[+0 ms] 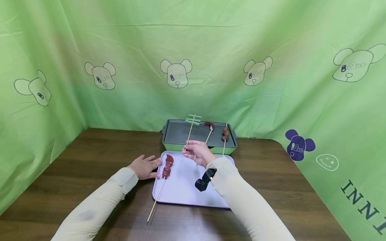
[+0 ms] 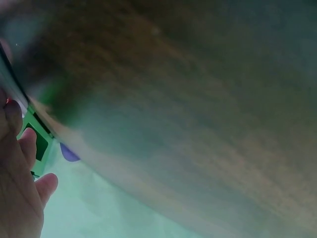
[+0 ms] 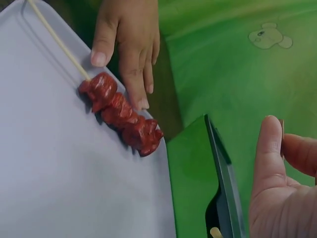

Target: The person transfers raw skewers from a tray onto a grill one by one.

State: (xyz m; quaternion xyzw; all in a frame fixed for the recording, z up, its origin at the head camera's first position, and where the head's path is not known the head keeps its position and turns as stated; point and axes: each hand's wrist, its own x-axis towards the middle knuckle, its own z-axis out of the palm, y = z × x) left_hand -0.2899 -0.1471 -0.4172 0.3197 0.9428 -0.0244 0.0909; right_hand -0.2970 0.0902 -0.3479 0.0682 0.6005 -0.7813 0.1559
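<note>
In the head view my right hand point(image 1: 199, 153) pinches the lower stick of a skewer with green pieces point(image 1: 193, 119), whose top end is over the grill plate. In the right wrist view the same hand point(image 3: 285, 183) shows thumb against finger, with only a sliver of stick visible. My left hand point(image 1: 146, 167) rests with spread fingers at the left rim of a pale lilac tray point(image 1: 193, 192). Beside its fingertips, a red meat skewer point(image 3: 121, 114) lies on the tray, and its stick reaches past the front rim. The left wrist view is mostly blurred tabletop.
Behind the tray stands a green grill with a dark plate point(image 1: 178, 132). On it lie a dark red curled skewer point(image 1: 209, 126) and a brown meat skewer point(image 1: 225, 133), sticks toward me. A green printed curtain point(image 1: 135, 110) borders the wooden table point(image 1: 99, 150).
</note>
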